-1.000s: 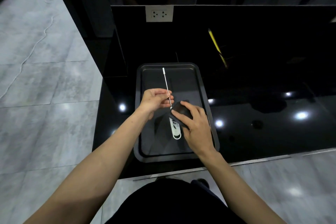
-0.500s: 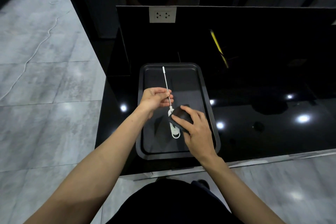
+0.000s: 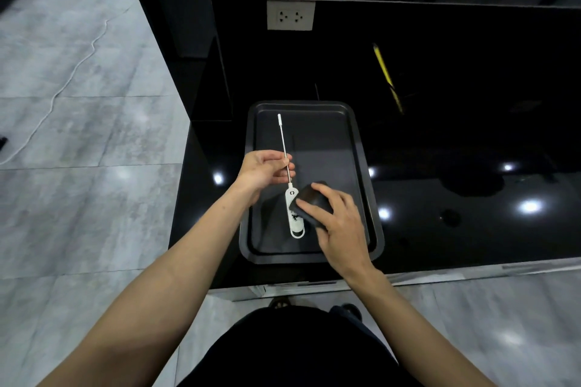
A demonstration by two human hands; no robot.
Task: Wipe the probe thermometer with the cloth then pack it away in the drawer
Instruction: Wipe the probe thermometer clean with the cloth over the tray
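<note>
Rightward off the thermometer handle slid the cloth, gripped by right-hand fingers; left-hand fingers pinch its probe.

A glossy black countertop carries a dark rectangular tray, which lies under both hands and reaches beyond their fingertips; bare counter mirroring ceiling lights stretches off past the right hand
</note>
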